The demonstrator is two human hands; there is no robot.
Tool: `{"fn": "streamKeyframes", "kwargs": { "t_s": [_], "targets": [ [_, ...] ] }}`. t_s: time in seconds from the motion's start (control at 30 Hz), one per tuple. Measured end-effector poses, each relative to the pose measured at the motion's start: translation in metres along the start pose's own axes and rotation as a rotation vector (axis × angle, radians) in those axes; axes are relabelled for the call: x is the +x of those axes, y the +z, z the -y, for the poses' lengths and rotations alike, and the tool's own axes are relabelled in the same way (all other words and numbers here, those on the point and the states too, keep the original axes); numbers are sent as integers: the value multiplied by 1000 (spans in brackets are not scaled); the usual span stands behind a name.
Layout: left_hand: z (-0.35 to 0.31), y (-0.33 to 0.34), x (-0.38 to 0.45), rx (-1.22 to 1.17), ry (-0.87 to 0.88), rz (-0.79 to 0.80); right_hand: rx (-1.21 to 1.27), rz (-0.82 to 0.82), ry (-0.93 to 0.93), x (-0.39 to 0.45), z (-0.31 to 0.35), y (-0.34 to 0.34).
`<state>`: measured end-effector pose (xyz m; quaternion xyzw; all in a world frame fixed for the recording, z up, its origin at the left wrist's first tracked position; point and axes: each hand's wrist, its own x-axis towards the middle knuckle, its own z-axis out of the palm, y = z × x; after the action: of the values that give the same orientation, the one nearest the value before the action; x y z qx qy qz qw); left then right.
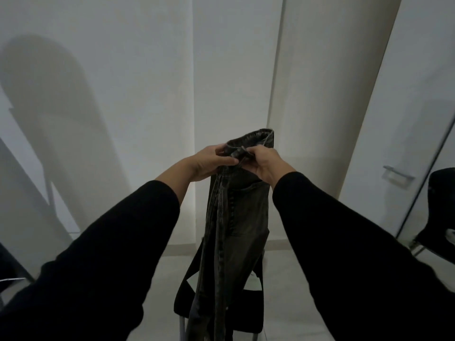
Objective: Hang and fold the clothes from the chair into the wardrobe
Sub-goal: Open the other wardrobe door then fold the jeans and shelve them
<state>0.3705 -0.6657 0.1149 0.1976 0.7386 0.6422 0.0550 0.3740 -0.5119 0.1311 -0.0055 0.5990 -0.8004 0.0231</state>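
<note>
while both hands (240, 162) grip dark jeans (234, 217) waistband, chair (221, 303) below

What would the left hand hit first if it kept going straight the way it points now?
The left hand points right, across the jeans waistband it grips, so it would likely meet the right hand first; depth between them is unclear.
</note>
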Motion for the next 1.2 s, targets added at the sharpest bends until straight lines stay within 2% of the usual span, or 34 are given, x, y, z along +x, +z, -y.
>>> {"fn": "streamKeyframes", "kwargs": {
  "t_s": [0.1, 0.2, 0.23, 0.3, 0.4, 0.43, 0.57, 0.73, 0.8, 0.9, 1.07, 1.13, 1.2],
  "targets": [
    [-4, 1, 5, 44, 44, -169, 20, 65, -16, -6, 9, 1],
    [-6, 2, 14, 77, 65, -502, -13, 113, -48, -7, 18, 1],
    [-7, 1, 17, 72, 56, -565, -77, 60, -92, -3, 18, -1],
    [-11, -5, 20, 55, 32, -606, -277, -155, -209, 6, 14, -12],
    [-22, -14, 19, 47, 47, -611, -474, -309, -221, 11, 5, -36],
    [-27, -15, 18, 46, 69, -606, -471, -283, -181, 12, 2, -42],
    [-35, -20, 14, 1, 160, -578, -373, -4, -97, 4, -7, -47],
    [-39, -29, 11, 17, 184, -633, -198, -69, -185, 6, -5, -33],
    [-40, -54, 8, 7, 171, -678, -144, -40, -211, 18, 2, -6],
    [-27, -60, -5, 2, 109, -544, -73, -27, -253, 18, 14, 4],
    [46, -55, -18, -32, -156, -272, -18, -31, -324, 21, 37, 14],
    [58, -48, -21, 23, -215, -269, -49, -80, -357, 26, 44, 17],
    [61, -41, -21, 76, -231, -340, -148, -158, -396, 31, 48, 19]
  ]
}}
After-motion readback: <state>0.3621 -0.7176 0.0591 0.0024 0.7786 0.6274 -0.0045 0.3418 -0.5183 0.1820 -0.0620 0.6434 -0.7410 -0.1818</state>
